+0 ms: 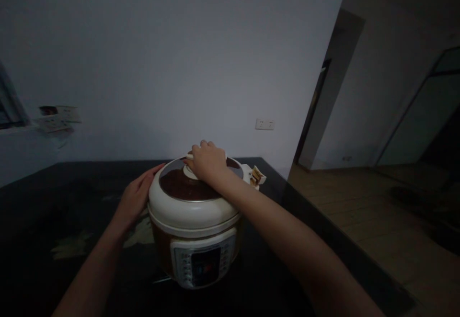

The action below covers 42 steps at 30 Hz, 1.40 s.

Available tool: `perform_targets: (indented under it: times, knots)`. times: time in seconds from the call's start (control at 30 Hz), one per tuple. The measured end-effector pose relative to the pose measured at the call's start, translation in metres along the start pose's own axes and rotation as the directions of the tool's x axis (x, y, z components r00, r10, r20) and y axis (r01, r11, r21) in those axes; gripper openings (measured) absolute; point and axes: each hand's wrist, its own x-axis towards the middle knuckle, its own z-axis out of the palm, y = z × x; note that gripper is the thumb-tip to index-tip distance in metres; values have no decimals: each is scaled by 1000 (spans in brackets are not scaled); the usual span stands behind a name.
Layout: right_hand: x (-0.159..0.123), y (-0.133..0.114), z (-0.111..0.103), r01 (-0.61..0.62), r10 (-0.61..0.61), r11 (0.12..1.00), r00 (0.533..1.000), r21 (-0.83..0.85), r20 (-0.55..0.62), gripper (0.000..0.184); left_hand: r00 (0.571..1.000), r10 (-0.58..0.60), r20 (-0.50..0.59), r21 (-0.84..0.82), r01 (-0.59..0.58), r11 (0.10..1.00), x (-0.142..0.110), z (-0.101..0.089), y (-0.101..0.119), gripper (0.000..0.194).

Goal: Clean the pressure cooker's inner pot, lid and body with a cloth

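A white and brown electric pressure cooker (196,221) stands on a dark table (53,202), its control panel facing me. My right hand (207,161) is closed around the white handle on top of the lid (179,183). My left hand (138,195) rests flat against the cooker's left side, fingers stretched along the lid's rim. A small white tab with a brownish sticker (258,175) juts from the cooker's right rear.
The table's right edge (323,221) runs diagonally beside a wooden floor (377,211). A pale wall with a socket plate (265,124) stands behind. More sockets (57,118) sit on the left wall. A dark doorway (323,106) opens at right.
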Motion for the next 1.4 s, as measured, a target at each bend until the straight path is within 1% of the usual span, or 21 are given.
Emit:
perform_targets:
  times: [0.1,0.2,0.3,0.4,0.53,0.63,0.77,0.87,1.1,1.27,1.4]
  knots:
    - [0,0,2,-17,19,999,999,47,-29,36,1000,-20,-10,21,20,1000,-1,0,4,66]
    - [0,0,2,-31,33,998,999,63,-23,36,998,-44,-34,51,45,998,-1,1,9,64]
    - [1,-1,0,-45,46,996,999,78,-11,32,998,-61,-34,67,63,996,-1,2,12,61]
    - [3,-2,-3,-45,44,995,999,87,8,27,998,-55,-26,86,57,995,-2,2,15,58]
    - [5,-2,-5,-50,46,995,998,92,42,27,997,-65,-42,111,69,991,-3,2,17,57]
    - [6,-2,-4,-65,60,994,996,89,63,28,998,-54,-30,116,58,992,-2,2,17,60]
    - [6,-3,-3,-83,79,993,995,81,62,29,999,-52,-18,116,53,992,-2,1,15,61]
    - [6,-4,-3,-86,81,994,995,73,61,29,999,-41,-8,127,41,991,-1,0,15,59]
    - [5,-1,2,-44,43,998,998,35,39,31,1000,-10,-14,63,10,998,2,-1,6,60]
    - [3,2,5,6,-6,1000,1000,12,22,33,1000,9,-21,61,-8,998,3,-1,1,58]
    - [3,3,5,28,-28,1000,999,7,32,34,998,49,-28,45,-47,998,3,0,-1,58]
